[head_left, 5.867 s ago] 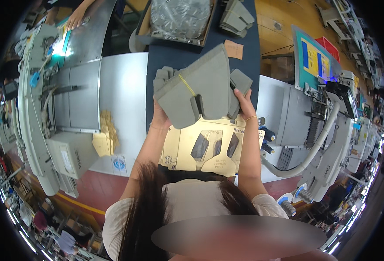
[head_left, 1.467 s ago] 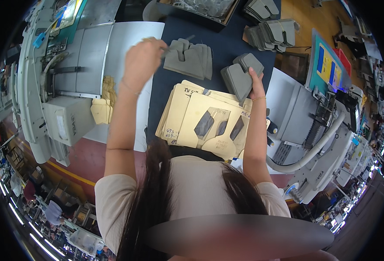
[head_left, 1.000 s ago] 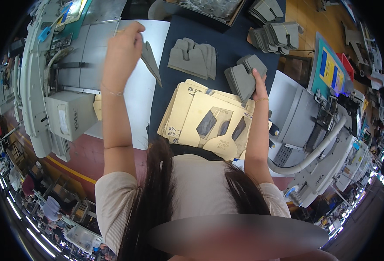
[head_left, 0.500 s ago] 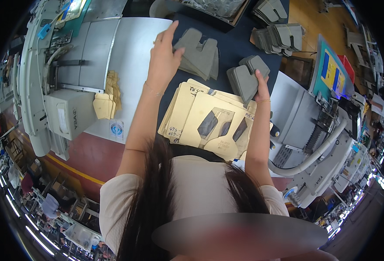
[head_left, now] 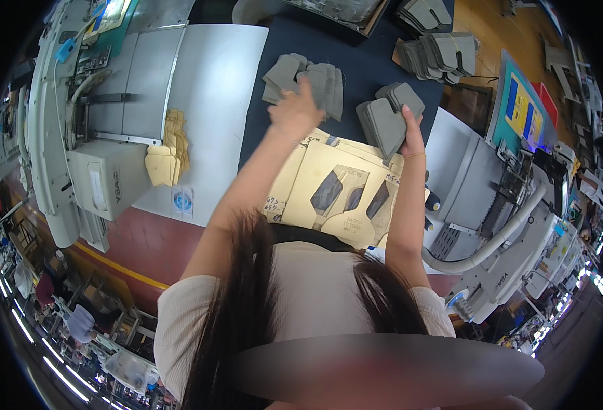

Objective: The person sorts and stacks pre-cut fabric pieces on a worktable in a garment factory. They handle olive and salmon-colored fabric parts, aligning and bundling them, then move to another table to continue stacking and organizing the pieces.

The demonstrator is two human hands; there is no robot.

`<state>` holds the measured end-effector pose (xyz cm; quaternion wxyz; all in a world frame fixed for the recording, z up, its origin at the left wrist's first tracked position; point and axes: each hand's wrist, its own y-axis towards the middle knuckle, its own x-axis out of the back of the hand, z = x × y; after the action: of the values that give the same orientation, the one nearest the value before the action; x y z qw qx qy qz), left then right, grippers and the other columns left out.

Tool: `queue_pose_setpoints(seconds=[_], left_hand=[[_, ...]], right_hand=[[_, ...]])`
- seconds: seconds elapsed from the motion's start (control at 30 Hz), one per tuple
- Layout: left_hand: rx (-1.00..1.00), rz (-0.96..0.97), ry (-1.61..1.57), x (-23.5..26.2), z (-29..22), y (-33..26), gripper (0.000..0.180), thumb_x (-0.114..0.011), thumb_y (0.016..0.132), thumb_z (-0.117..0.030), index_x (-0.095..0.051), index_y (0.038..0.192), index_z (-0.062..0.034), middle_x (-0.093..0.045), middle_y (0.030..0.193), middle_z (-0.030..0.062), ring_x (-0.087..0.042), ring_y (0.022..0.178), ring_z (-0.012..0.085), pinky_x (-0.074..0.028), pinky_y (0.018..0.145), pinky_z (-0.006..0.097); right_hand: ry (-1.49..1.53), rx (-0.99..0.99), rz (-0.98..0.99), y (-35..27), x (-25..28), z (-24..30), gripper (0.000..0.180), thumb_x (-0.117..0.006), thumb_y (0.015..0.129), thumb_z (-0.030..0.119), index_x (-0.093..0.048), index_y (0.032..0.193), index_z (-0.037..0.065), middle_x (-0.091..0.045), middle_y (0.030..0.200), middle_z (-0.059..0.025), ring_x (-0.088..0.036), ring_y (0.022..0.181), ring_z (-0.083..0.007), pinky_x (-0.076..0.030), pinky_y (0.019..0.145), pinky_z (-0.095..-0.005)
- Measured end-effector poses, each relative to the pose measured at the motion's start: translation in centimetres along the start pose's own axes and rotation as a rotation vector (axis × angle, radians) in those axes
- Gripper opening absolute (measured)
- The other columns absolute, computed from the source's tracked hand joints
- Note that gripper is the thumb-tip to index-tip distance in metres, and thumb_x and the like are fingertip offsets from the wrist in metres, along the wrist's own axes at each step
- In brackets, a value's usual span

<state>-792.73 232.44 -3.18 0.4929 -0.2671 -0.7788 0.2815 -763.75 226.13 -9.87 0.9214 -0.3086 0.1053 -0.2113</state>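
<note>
My left hand (head_left: 297,113) reaches over a loose pile of flat grey notched pieces (head_left: 325,82). Its index finger stretches onto them and the other fingers are apart, with nothing gripped. Further right, my right hand (head_left: 413,134) grips the right edge of a small stack of similar grey cut pieces (head_left: 386,123), thumb on top; its other fingers are mostly hidden. Just below both hands lie cream card templates (head_left: 305,188) with shaped cut-outs and handwriting, partly covered by my left forearm.
More grey stacks (head_left: 445,58) stand at the back right, near a dark box (head_left: 346,17) of clear plastic bags. Machines flank me: a white one (head_left: 106,178) on the left and another (head_left: 513,256) on the right. Cream scraps (head_left: 168,154) lie on the left metal table (head_left: 212,89).
My left hand has moved right and down from beyond the left of the grey pile onto it. The pile's pieces are now spread further left. My right hand has barely moved.
</note>
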Motion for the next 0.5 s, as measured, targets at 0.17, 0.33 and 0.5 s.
queue_pose_setpoints(seconds=[0.17,0.33,0.5], left_hand=[[0.189,-0.101,0.095,-4.3,-6.5,2.9,0.095,-0.06,0.086,-0.046,0.01,0.149,-0.0312,0.007,0.142,0.0456,-0.033,0.124,0.0611,-0.034,0.098,0.066],[0.272,-0.16,0.139,-5.6,-7.7,3.6,0.093,-0.061,0.086,-0.047,0.005,0.15,-0.0328,0.013,0.14,0.047,-0.029,0.124,0.0639,-0.047,0.089,0.055],[0.25,-0.233,0.32,-7.0,-7.1,3.5,0.085,-0.057,0.09,-0.032,0.002,0.15,-0.0306,0.003,0.14,0.0485,-0.037,0.119,0.0621,-0.055,0.081,0.044]], right_hand=[[0.015,-0.004,0.0,-0.1,0.0,0.0,0.096,-0.074,0.076,0.044,-0.014,0.143,0.008,-0.04,0.132,-0.0174,-0.046,0.121,-0.0292,-0.043,0.097,-0.0409],[0.014,-0.002,0.017,-0.1,-0.2,0.2,0.096,-0.074,0.076,0.044,-0.014,0.143,0.008,-0.04,0.132,-0.0172,-0.046,0.12,-0.0285,-0.043,0.097,-0.0406],[0.024,-0.023,0.015,-0.3,-0.3,0.1,0.096,-0.073,0.076,0.045,-0.015,0.143,0.008,-0.04,0.132,-0.0168,-0.046,0.12,-0.0286,-0.043,0.097,-0.0402]])
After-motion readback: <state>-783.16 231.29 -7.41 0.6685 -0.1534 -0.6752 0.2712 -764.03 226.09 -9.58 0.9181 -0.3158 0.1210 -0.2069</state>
